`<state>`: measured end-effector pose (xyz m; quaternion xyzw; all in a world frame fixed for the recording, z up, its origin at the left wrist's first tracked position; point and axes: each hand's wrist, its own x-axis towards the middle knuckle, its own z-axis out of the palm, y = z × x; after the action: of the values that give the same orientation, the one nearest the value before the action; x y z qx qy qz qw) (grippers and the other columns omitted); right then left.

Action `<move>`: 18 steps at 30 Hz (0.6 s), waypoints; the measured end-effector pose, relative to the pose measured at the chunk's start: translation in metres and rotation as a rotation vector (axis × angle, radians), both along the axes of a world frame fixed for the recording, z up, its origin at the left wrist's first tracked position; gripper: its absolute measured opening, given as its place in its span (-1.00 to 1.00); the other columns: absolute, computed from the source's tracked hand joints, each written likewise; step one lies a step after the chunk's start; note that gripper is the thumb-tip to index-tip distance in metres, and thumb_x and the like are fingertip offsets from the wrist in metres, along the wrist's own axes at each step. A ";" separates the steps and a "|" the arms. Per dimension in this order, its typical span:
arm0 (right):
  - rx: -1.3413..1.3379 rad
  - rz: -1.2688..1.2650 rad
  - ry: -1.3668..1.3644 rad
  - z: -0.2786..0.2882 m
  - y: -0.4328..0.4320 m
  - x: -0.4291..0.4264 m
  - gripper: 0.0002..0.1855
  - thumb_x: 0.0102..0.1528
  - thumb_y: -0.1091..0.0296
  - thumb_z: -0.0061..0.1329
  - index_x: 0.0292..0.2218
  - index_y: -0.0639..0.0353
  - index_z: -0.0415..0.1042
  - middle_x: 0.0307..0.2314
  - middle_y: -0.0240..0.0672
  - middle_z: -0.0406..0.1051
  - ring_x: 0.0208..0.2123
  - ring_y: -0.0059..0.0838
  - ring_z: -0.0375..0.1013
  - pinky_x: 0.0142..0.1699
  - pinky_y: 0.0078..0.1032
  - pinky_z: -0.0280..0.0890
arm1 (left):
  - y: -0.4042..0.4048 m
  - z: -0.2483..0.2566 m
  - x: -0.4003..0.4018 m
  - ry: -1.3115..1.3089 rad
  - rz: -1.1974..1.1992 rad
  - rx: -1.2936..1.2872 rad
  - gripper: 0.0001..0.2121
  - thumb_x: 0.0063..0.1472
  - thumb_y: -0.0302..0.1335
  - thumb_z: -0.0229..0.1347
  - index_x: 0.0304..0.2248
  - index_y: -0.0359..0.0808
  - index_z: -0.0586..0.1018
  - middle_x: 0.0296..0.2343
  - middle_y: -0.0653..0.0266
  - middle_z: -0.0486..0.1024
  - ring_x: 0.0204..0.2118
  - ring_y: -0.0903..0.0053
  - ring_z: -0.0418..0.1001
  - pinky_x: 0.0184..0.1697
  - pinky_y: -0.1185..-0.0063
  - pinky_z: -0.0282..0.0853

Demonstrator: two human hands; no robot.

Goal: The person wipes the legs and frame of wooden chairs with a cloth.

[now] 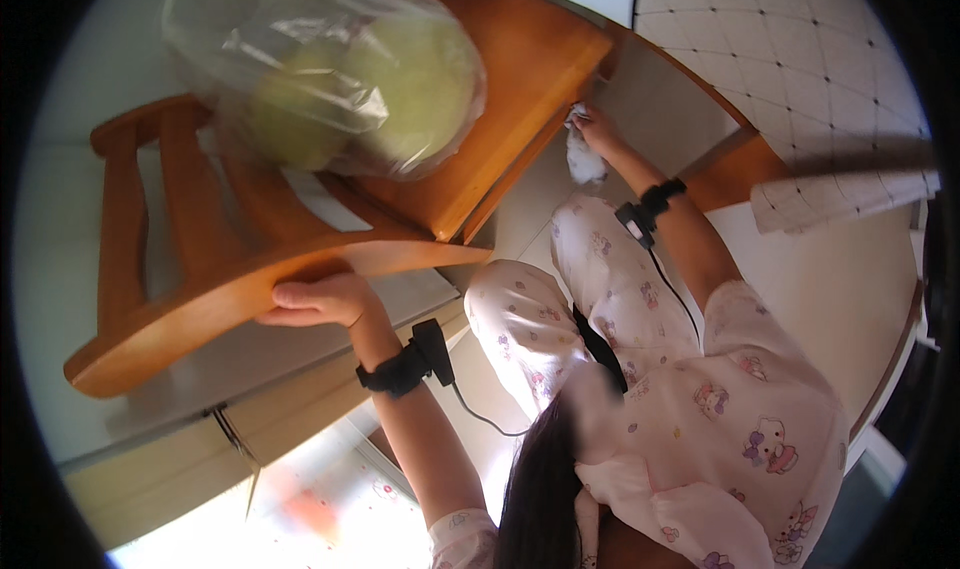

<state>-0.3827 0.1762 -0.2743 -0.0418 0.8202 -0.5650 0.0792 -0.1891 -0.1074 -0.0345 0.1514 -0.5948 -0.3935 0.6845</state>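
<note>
My left hand (322,300) grips the curved side post of a wooden chair's back (217,291), the thumb on its outer face and some fingers hidden beneath. Lower down beside the chair seat (517,118), my right hand (596,130) holds a crumpled white cloth (585,156). The cloth touches or nearly touches the wood at the seat's edge, and part of it hangs below the hand. A clear plastic bag (322,73) with large yellow-green round fruits in it looms close to the camera, covering part of the chair back and seat.
A table covered with a checked cloth (787,66) stands at the upper right, its wooden leg (735,171) below. Pale cabinet fronts (172,479) run along the lower left. My bent knees are close to the chair. Cables hang from the black bands on both wrists.
</note>
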 end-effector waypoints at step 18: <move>-0.274 0.802 -0.616 0.069 -0.043 0.084 -0.72 0.06 0.27 -0.13 -0.24 0.28 0.34 -0.43 -0.38 0.38 -0.38 -0.62 0.35 -0.27 -0.63 0.24 | -0.015 0.001 0.032 -0.206 0.046 -0.138 -0.55 0.24 -0.18 -0.20 -0.05 -0.38 0.12 -0.13 0.13 0.20 -0.14 0.48 0.20 -0.04 0.57 0.12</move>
<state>-0.2991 0.1327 -0.2055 -0.1947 0.5972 -0.5783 0.5205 -0.1571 -0.1225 -0.0339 0.1570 -0.6839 -0.3183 0.6374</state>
